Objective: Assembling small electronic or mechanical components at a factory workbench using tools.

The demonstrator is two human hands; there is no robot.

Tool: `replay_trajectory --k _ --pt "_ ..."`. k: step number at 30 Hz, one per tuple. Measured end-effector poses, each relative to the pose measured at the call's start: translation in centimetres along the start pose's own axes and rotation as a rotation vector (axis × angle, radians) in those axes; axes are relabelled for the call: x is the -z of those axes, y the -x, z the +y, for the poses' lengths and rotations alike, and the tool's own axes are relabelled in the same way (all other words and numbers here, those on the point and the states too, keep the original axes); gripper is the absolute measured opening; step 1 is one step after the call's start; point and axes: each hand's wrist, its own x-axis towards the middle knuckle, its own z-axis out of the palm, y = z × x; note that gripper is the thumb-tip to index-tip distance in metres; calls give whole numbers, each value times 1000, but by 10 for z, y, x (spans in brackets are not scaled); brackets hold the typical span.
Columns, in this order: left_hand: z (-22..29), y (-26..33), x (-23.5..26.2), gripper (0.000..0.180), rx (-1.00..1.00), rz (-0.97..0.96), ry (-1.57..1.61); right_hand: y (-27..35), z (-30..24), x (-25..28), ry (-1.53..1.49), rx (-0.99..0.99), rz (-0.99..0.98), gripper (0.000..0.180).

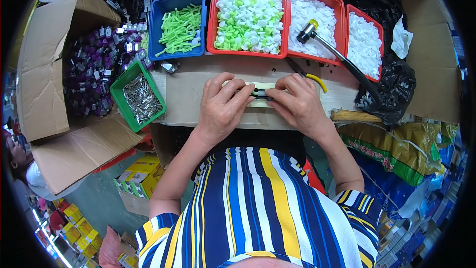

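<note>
My left hand [221,105] and my right hand [300,100] meet over the work surface, fingers closed on opposite ends of a small dark part [259,94]. A pale strip shows in the middle of it, and its exact kind is too small to make out. The part is over a pale flat block [259,103] lying on the cardboard-covered table [186,99]; fingertips hide its ends. Just beyond my right hand lie pliers [316,81] with a yellow handle. A hammer [342,57] with a yellow-tipped head rests across the bins at the right.
At the back stand a blue bin [152,30] of green plastic pieces and red bins [214,20] of white and green pieces. A green bin [157,114] of metal pins sits left, beside a cardboard box [47,69] near purple parts. A black plastic bag [399,87] lies right.
</note>
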Motion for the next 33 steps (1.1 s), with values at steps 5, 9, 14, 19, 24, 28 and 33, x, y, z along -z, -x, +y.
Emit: replay_trajectory --k 5,9,14,19,24,28,33 --pt "6 1 5 33 -9 -1 5 2 0 3 7 -1 -5 27" --pt "6 5 9 37 22 4 2 0 0 17 -42 -13 34 36" --pt "5 4 10 37 41 -34 -5 -19 16 75 99 -63 78 35" --pt "4 8 12 34 74 26 3 -58 100 124 355 -175 109 27" --pt "0 3 19 33 91 64 -19 -114 227 116 664 -222 129 36" --pt "-4 7 30 30 133 86 -63 -149 274 101 813 -106 195 34" --pt "-12 11 38 29 156 127 -109 -166 299 104 -181 544 393 11"
